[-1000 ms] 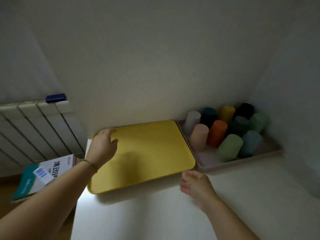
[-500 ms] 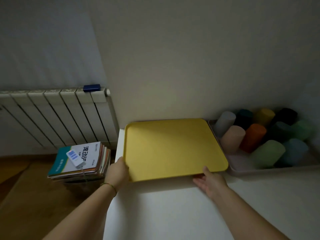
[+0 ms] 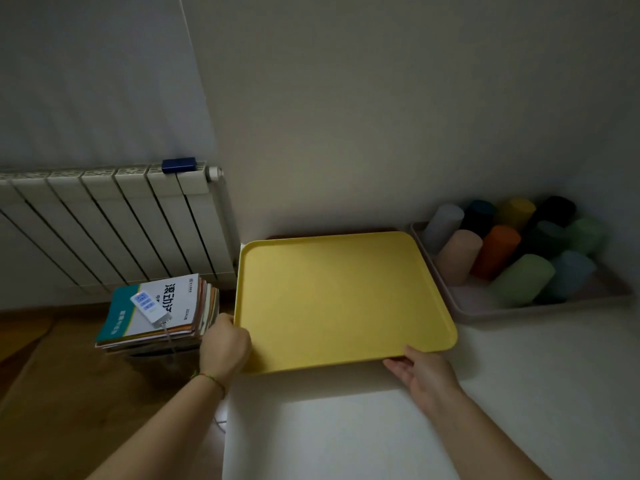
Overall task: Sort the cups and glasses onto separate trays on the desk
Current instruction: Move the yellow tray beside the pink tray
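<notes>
1. The yellow tray (image 3: 343,299) is at the far left part of the white worktop (image 3: 346,427), close to the wall. Its left side reaches a little over the left edge of the worktop.
2. The left hand (image 3: 225,346) grips the near left corner of the yellow tray, with the fingers curled around the rim. A thin bracelet (image 3: 207,377) is on this wrist.
3. The right hand (image 3: 426,372) holds the near edge of the tray, close to the near right corner. The thumb lies against the rim and the fingers go under the tray, where they are hidden.
4. I cannot tell if the tray lies on the worktop or is slightly lifted.
5. The pale tray (image 3: 540,308) is just beside the yellow one, on its right, in the far right corner.
6. It holds all the cups close together, among them a pink cup (image 3: 459,252), an orange cup (image 3: 498,249), a light green cup (image 3: 523,284) and a black cup (image 3: 557,209).
7. On the left, a white radiator (image 3: 104,230) stands at the wall, with a small blue object (image 3: 179,165) on top.
8. A stack of books (image 3: 156,313) is on the floor near the left hand.
</notes>
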